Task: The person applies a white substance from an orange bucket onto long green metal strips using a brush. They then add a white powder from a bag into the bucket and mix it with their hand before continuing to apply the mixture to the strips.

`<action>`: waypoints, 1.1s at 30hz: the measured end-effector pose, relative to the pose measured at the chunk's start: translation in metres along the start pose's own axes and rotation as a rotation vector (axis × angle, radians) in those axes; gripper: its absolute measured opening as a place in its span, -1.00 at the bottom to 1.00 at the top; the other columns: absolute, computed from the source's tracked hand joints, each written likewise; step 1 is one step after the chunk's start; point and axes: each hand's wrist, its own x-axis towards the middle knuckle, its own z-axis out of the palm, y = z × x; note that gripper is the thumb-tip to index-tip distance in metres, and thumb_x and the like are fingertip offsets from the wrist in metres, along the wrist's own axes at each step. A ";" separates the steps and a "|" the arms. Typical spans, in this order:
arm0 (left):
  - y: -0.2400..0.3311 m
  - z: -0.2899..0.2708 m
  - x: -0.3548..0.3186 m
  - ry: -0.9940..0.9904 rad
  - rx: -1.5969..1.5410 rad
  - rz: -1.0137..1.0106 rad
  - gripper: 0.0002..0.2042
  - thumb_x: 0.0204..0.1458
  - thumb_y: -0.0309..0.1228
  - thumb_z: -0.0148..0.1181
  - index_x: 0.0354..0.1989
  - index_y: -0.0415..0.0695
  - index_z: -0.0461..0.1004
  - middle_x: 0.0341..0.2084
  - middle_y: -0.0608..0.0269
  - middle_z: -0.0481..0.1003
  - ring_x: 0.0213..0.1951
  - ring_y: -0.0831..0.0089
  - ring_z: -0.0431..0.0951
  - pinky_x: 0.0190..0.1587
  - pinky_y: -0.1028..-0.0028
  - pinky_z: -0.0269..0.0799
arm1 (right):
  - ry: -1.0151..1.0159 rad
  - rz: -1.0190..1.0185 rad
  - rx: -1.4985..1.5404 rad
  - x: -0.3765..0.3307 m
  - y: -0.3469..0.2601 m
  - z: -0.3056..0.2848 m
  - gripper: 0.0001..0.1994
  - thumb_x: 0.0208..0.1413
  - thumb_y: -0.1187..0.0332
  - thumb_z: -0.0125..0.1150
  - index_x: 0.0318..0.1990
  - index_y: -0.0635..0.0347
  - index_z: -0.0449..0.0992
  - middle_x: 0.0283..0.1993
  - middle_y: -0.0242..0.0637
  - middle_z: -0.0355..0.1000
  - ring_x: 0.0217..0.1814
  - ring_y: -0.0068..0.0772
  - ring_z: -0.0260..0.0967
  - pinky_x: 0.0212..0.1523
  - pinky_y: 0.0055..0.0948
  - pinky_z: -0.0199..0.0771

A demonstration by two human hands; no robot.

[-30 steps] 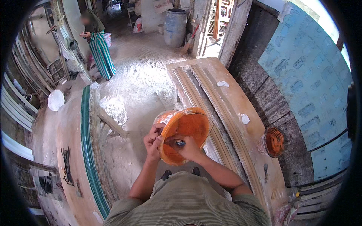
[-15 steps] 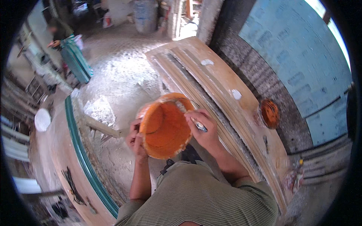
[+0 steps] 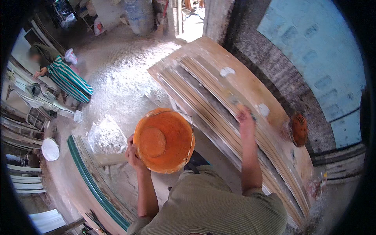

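My left hand grips the rim of an orange bucket on its left side. The bucket is tilted toward me, so its inside shows; there is white residue on the rim, and a thin wire handle hangs at the right. My right hand is closed round a short-handled tool with a flat, pale head, blurred by motion. That hand is over the long ridged mouldings that lie on a wooden table.
White lumps and an orange ribbed container rest on the table. At left, a green moulding edges another board. A person in striped clothing stands far left. A blue barrel stands at the back.
My right hand has left the bucket with the tool and moved right, over the mouldings. The bucket has turned and shifted slightly down and left, still in my left hand.
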 end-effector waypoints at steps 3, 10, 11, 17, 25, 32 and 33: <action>0.000 -0.012 0.074 0.061 0.011 0.007 -0.64 0.15 -0.29 -0.08 -0.12 -0.36 0.48 -0.05 0.05 0.47 0.01 0.27 0.49 0.10 0.32 0.41 | 0.343 -0.077 0.074 0.106 0.013 -0.047 -0.72 -0.01 0.31 0.46 -0.15 0.04 0.55 -0.28 -0.51 0.52 -0.26 -0.59 0.44 -0.10 -0.45 0.50; 0.055 -0.009 0.230 0.230 0.216 0.087 -0.57 0.18 -0.24 -0.14 0.06 -0.33 0.40 -0.06 0.09 0.47 0.00 0.31 0.50 0.08 0.32 0.43 | 0.599 -0.076 0.334 0.233 0.027 -0.186 -0.77 0.14 0.27 0.33 -0.15 0.19 0.53 -0.21 -0.23 0.52 -0.28 -0.41 0.51 -0.18 -0.49 0.61; 0.063 -0.012 0.247 0.243 0.198 0.094 -0.56 0.18 -0.23 -0.14 0.06 -0.33 0.40 -0.05 0.10 0.46 0.01 0.31 0.50 0.08 0.31 0.43 | 0.652 -0.091 0.456 0.248 0.025 -0.208 -0.66 0.15 0.16 0.33 -0.10 0.25 0.53 -0.14 -0.13 0.54 -0.17 -0.31 0.53 -0.12 -0.38 0.61; 0.065 -0.044 0.385 0.301 0.111 0.108 -0.55 0.21 -0.19 -0.21 0.08 -0.29 0.38 0.01 0.11 0.42 0.07 0.29 0.46 0.08 0.29 0.42 | 0.906 -0.301 0.294 0.282 0.039 -0.190 -0.40 0.21 0.13 0.17 0.27 0.36 0.23 0.08 0.08 0.42 0.13 -0.06 0.43 0.17 -0.14 0.48; 0.029 -0.063 0.615 0.299 0.054 -0.015 -0.58 0.18 -0.26 -0.19 0.08 -0.26 0.37 0.01 0.08 0.42 0.09 0.24 0.44 0.12 0.24 0.39 | 0.990 -0.349 0.569 0.330 0.102 0.062 -0.80 0.22 0.25 0.05 -0.15 0.19 0.41 -0.32 -0.32 0.47 -0.32 -0.35 0.46 -0.23 -0.41 0.58; 0.039 -0.016 0.847 0.097 -0.107 -0.089 -0.53 0.04 -0.18 -0.03 0.03 -0.29 0.39 0.01 0.02 0.41 0.08 0.19 0.44 0.11 0.21 0.41 | 0.978 -0.257 0.563 0.397 0.204 0.277 -0.83 0.20 0.27 0.03 -0.47 -0.03 0.38 -0.61 -0.47 0.27 -0.63 -0.45 0.23 -0.58 -0.47 0.38; 0.040 -0.014 0.878 0.053 -0.109 -0.073 -0.53 0.04 -0.19 -0.02 0.03 -0.29 0.39 0.01 0.03 0.41 0.08 0.20 0.45 0.11 0.21 0.41 | 0.958 -0.223 0.562 0.414 0.222 0.307 -0.82 0.20 0.26 0.03 -0.47 -0.04 0.38 -0.63 -0.48 0.26 -0.65 -0.45 0.23 -0.60 -0.47 0.36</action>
